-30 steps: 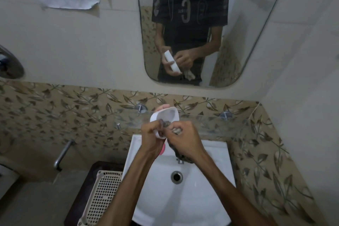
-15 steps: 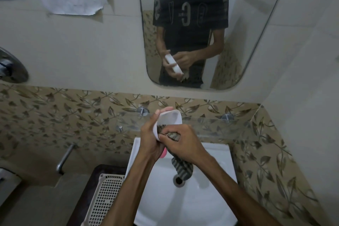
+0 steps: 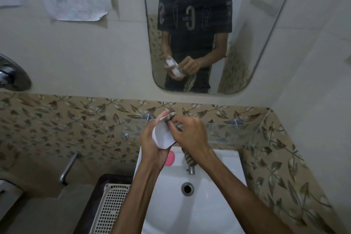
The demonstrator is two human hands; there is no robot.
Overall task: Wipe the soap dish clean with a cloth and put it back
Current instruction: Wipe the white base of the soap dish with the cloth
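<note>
My left hand (image 3: pixel 152 146) holds the white soap dish (image 3: pixel 163 135) tilted up over the back of the white sink (image 3: pixel 214 186). My right hand (image 3: pixel 191 135) grips a dark striped cloth (image 3: pixel 188 157) and presses it against the dish's top rim. The cloth's tail hangs down under my right wrist, above the tap. A pink soap bar (image 3: pixel 170 158) lies on the sink's back ledge, below the dish. The inside of the dish is turned away from me.
A glass shelf (image 3: pixel 224 131) on metal pegs runs along the leaf-patterned wall behind my hands. A chrome tap (image 3: pixel 191 170) and the drain (image 3: pixel 187 188) are below them. A white perforated basket (image 3: pixel 112 209) stands left of the sink. A mirror (image 3: pixel 209 30) hangs above.
The dish has turned, its pale outer side now faces me. My right hand with the cloth has moved from inside the dish up to its top rim.
</note>
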